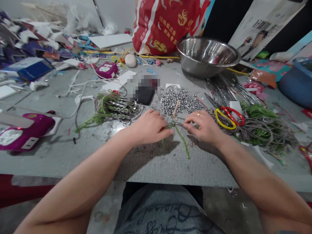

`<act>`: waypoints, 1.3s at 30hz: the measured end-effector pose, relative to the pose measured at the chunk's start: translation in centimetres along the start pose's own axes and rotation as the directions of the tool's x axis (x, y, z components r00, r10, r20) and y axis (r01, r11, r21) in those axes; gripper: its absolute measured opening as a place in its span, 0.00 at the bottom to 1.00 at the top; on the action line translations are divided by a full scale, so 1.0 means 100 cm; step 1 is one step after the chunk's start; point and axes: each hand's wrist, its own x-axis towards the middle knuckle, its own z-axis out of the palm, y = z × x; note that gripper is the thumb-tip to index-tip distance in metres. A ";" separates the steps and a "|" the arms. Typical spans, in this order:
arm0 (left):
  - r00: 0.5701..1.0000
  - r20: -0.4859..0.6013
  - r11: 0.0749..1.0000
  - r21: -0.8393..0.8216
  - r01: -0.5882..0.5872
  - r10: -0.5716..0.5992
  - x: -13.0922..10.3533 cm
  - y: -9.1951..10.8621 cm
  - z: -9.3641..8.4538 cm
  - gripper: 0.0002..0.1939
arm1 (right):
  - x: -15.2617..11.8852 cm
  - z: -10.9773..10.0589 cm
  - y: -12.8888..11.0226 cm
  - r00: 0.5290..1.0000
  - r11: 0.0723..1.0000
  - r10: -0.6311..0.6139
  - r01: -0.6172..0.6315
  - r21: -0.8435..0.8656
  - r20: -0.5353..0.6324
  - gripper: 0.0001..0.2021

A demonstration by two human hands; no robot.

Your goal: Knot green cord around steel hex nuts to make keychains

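My left hand (156, 126) is closed, thumb and fingers pinching grey-green cord beside a small knot. Opposite it, my right hand (201, 126), with a ring on one finger, pinches a grey cord (179, 123) that runs from the same knot. Green cord ends (182, 143) hang from the knot toward the table's front. A thin wooden stick (175, 108) stands just behind the knot. Beyond my hands lies a spread of small metal nuts (181, 100). The fingertips of my left hand are partly hidden.
Scissors (229, 117) with red and yellow handles lie by a heap of cords (263, 130) at right. Knotted cords with metal pieces (109, 109) lie left. Behind stand a steel bowl (207, 66) and red bag (158, 29). A purple device (36, 130) sits far left.
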 end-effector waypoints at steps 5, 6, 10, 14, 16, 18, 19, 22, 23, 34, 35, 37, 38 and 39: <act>0.988 -0.144 0.997 0.051 0.060 -0.052 0.006 -0.003 0.011 0.08 | 0.024 0.001 0.020 0.986 0.986 0.157 -0.160 -0.051 -0.052 0.10; 0.988 -0.146 0.997 0.054 0.055 -0.047 0.007 -0.003 0.014 0.09 | 0.031 0.003 0.022 0.990 0.987 0.138 -0.140 -0.073 -0.039 0.10; 0.989 -0.142 0.999 0.040 0.036 -0.030 0.008 -0.004 0.019 0.12 | 0.058 0.014 0.028 0.995 0.970 0.099 -0.089 -0.226 0.032 0.15; 0.991 -0.133 0.999 0.026 0.028 -0.025 0.008 -0.004 0.020 0.14 | 0.076 0.021 0.033 0.988 0.945 0.056 -0.005 -0.328 0.144 0.17; 0.991 -0.132 0.999 0.016 0.037 -0.034 0.008 -0.004 0.019 0.15 | 0.080 0.021 0.035 0.985 0.937 0.023 0.039 -0.347 0.171 0.16; 0.990 -0.131 0.999 0.008 0.050 -0.049 0.009 -0.004 0.019 0.15 | 0.082 0.021 0.035 0.982 0.925 0.001 0.072 -0.372 0.190 0.15; 0.990 -0.127 0.998 0.006 0.055 -0.054 0.009 -0.004 0.019 0.15 | 0.083 0.021 0.035 0.980 0.918 -0.004 0.081 -0.388 0.197 0.14; 0.991 -0.121 0.999 0.008 0.053 -0.052 0.009 -0.005 0.020 0.16 | 0.084 0.021 0.032 0.980 0.900 0.000 0.087 -0.426 0.200 0.14; 0.991 -0.122 0.999 0.009 0.051 -0.049 0.009 -0.005 0.020 0.16 | 0.084 0.021 0.032 0.982 0.900 0.011 0.072 -0.431 0.186 0.13; 0.978 -0.210 1.000 0.001 0.010 -0.010 0.009 -0.006 0.021 0.16 | 0.031 0.007 0.010 0.953 0.956 0.293 -0.293 0.003 -0.080 0.07; 0.976 -0.217 1.000 -0.001 0.001 -0.001 0.009 -0.005 0.022 0.16 | 0.024 0.009 0.003 0.957 0.959 0.283 -0.280 0.052 -0.066 0.07; 0.975 -0.224 1.000 -0.003 -0.012 0.011 0.009 -0.004 0.022 0.16 | 0.014 0.015 -0.010 0.972 0.966 0.236 -0.232 0.113 -0.020 0.07; 0.974 -0.224 1.000 0.000 -0.015 0.015 0.009 -0.004 0.023 0.16 | 0.011 0.019 -0.014 0.977 0.970 0.212 -0.210 0.123 0.001 0.07; 0.975 -0.223 1.000 0.005 -0.018 0.019 0.009 -0.004 0.023 0.16 | 0.008 0.023 -0.017 0.979 0.971 0.200 -0.201 0.128 0.021 0.07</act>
